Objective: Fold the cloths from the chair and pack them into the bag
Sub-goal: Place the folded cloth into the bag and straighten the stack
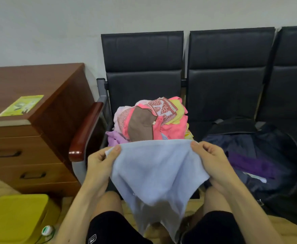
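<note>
A light blue cloth hangs spread between my hands in front of the chair. My left hand pinches its upper left corner. My right hand grips its upper right edge. Behind the cloth, a heap of pink, yellow, brown and lilac cloths lies on the seat of the leftmost black chair. An open dark bag sits on the seat to the right, with a purple cloth inside it.
A brown wooden drawer cabinet stands at the left with a yellow-green leaflet on top. The chair's red-brown armrest juts toward me. A yellow bin sits on the floor at lower left. My knees are below the cloth.
</note>
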{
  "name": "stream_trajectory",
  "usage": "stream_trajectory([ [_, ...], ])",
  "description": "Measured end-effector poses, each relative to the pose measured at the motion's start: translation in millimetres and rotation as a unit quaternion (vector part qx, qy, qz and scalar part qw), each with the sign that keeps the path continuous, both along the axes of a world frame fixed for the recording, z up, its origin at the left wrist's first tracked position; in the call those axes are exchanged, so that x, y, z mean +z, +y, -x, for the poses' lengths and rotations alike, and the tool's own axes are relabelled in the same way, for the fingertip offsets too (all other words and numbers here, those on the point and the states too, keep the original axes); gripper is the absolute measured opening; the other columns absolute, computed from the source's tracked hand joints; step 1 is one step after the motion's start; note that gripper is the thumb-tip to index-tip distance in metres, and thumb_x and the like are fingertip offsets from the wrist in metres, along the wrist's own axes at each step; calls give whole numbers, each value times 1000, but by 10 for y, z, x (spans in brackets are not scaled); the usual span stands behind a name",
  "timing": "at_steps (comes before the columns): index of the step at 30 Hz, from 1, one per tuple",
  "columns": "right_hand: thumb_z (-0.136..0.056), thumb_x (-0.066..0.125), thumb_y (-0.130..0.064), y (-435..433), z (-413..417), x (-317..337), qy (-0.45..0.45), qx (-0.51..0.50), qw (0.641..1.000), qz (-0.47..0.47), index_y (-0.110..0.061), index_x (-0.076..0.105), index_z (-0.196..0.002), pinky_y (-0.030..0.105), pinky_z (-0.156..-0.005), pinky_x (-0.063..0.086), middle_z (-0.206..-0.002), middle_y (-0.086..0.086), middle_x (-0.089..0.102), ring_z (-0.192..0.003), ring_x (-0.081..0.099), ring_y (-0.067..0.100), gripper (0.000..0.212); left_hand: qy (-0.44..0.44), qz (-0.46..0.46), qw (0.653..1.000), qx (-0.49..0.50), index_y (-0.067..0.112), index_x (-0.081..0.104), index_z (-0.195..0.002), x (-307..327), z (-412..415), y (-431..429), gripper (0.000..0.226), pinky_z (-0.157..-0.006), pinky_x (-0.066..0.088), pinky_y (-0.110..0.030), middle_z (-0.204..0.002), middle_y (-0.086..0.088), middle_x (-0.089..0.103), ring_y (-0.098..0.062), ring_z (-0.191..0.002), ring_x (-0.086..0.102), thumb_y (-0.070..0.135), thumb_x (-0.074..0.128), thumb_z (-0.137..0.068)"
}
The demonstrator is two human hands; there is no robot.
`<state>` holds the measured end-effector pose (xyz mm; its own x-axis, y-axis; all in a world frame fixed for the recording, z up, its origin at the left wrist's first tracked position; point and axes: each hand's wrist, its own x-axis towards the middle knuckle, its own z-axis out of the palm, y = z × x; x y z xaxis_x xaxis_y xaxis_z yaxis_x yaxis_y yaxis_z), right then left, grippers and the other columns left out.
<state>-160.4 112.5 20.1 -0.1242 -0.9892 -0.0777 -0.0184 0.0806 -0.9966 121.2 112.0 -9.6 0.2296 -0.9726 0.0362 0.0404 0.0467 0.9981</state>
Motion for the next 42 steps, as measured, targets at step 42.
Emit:
stream_trajectory([
  [42, -100, 50, -31, -10, -356, -512, -6, 57, 959, -278, -4, 67, -93, 25, -55, 50, -73, 12, 74, -63, 70, 21, 33, -228, 116, 952, -171, 38, 73, -91, -167, 646, 36, 22, -74, 48, -16, -88, 18, 68, -5, -84, 65, 18, 77, -81],
])
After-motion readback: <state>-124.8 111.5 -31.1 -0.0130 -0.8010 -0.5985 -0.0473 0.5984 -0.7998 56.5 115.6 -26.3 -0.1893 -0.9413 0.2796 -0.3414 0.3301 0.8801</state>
